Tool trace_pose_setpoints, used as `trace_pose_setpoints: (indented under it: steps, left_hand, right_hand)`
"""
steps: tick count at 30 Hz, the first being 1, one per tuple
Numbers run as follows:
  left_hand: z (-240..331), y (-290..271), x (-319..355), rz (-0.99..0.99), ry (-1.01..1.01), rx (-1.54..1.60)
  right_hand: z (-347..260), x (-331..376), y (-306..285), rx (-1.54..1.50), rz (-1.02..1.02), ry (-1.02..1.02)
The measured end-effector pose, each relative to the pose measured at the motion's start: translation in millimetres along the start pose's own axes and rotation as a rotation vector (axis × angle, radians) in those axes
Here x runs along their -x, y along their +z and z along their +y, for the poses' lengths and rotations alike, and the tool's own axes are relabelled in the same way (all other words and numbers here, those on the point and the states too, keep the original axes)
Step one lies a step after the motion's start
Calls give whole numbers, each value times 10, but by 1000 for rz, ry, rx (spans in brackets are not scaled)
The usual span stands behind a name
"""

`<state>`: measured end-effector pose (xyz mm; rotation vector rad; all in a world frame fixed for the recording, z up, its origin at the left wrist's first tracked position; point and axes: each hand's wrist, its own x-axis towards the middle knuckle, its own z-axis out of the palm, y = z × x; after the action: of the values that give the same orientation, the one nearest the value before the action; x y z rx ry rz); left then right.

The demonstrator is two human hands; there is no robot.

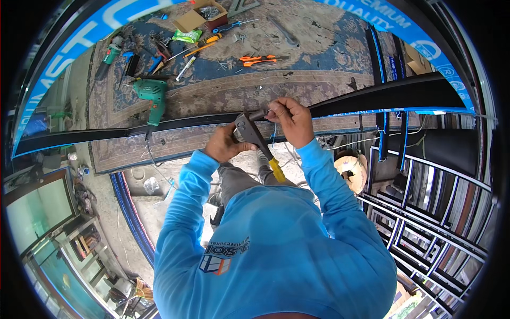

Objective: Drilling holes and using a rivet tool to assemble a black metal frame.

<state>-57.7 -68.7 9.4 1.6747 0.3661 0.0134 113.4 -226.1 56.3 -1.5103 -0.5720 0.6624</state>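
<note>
My left hand (pixel 224 144) is wrapped round the head end of a hand riveter (pixel 254 134), a grey tool with a yellow grip that points down toward my body. At the riveter's nose, the thumb and fingers of my right hand (pixel 293 121) are pinched together; whatever small thing sits between them is too small to make out. Just beyond both hands runs a long black metal profile (pixel 196 122) with blue film along its edge. A green power drill (pixel 152 100) lies against this profile, left of my hands.
A patterned carpet (pixel 319 80) bears orange-handled cutters (pixel 260 60), screwdrivers (pixel 212 38), a marker (pixel 186 68), an angle grinder (pixel 110 56) and an open cardboard box (pixel 190 20). Blue-filmed frame pieces arch round the far side. Black-and-white frames (pixel 425 234) are stacked at right, near a round roll (pixel 351 173).
</note>
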Motion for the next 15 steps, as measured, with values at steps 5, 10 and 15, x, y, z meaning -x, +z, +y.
trace_pose_setpoints:
  steps: [5, 10, 15]
  left_hand:
    - [-31, 121, -65, -41, -34, -183]
    - [-168, 588, -218, 146, 52, 301]
    - [-458, 1043, -470, 173, -313, 472]
  right_hand:
    - [202, 128, -27, -121, 130, -14]
    - [491, 454, -14, -243, 171, 158]
    - [935, 825, -526, 14, 121, 328]
